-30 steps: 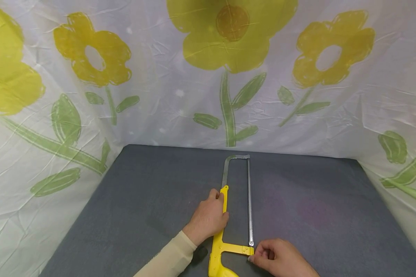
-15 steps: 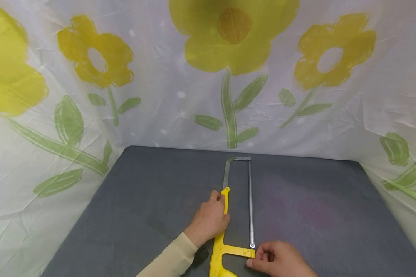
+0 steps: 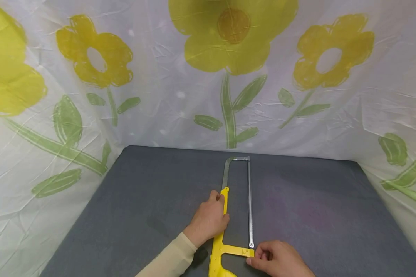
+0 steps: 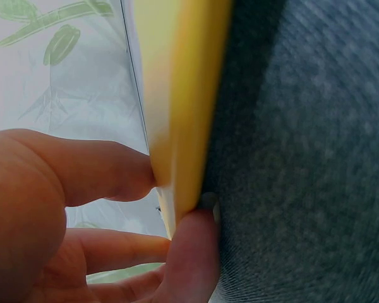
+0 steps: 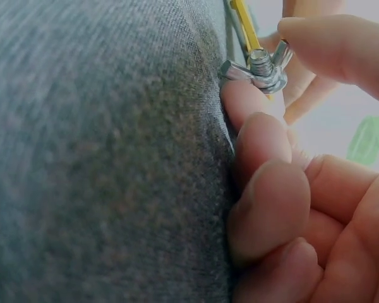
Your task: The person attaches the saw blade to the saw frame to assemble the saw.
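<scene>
A hacksaw (image 3: 215,250) with a yellow and bare-metal frame lies on the dark table, its front end pointing away from me. Its straight blade (image 3: 250,207) runs along the right side. My left hand (image 3: 208,219) grips the yellow upper part of the frame; in the left wrist view, fingers and thumb close on the yellow bar (image 4: 189,126). At the near end of the blade is my right hand (image 3: 279,257). The right wrist view shows a metal wing nut (image 5: 268,77) on a threaded stud, its wings between thumb and forefinger. The saw's grip is partly cut off below.
The dark grey table (image 3: 152,181) extends around the saw. A white sheet (image 3: 159,77) printed with yellow flowers hangs behind and at both sides. A dark shadow (image 3: 200,256) falls beneath the left wrist.
My right thumb has shifted slightly toward me at the wing nut. The left hand keeps its hold, and the hacksaw stays in place on the table.
</scene>
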Demonstrator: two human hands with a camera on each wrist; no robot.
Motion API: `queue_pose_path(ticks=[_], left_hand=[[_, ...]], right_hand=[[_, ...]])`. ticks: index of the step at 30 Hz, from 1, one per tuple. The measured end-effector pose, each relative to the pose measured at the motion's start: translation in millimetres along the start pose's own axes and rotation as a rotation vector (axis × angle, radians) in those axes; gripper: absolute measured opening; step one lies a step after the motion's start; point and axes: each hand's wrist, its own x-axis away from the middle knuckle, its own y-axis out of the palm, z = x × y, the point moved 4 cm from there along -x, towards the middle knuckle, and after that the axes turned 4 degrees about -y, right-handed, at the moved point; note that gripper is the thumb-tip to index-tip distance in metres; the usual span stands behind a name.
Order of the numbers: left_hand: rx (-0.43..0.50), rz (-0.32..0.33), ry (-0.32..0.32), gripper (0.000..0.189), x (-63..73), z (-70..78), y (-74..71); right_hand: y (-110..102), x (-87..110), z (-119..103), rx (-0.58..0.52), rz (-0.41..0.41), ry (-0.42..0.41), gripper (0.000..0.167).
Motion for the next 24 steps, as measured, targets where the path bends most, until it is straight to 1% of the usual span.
queue_pose_path(ticks=[4, 8, 13, 19, 24], left_hand=[[0.008, 0.002, 0.008, 0.06, 0.2, 0.0, -0.4], [0.01, 0.004, 0.014, 0.06, 0.2, -0.5, -0.2], [0.01, 0.002, 0.017, 0.06, 0.7, -0.1, -0.8], [0.013, -0.002, 0.022, 0.06, 0.5, 0.6, -1.0], [0.016, -0.001, 0.018, 0.06, 0.5, 0.4, -0.2]], right_hand=[[-0.4, 0.3, -0.3, -0.019, -0.011, -0.017, 0.032], [-0.4, 0.9, -0.9, -0.012, -0.003, -0.052, 0.031], [0.1, 0.9, -1.2, -0.005, 0.0, -0.072, 0.03], [-0.4, 1.8, 0.5, -0.028, -0.028, -0.084, 0.027], [-0.5, 1.4, 1.1, -0.029, -0.033, -0.109, 0.019]])
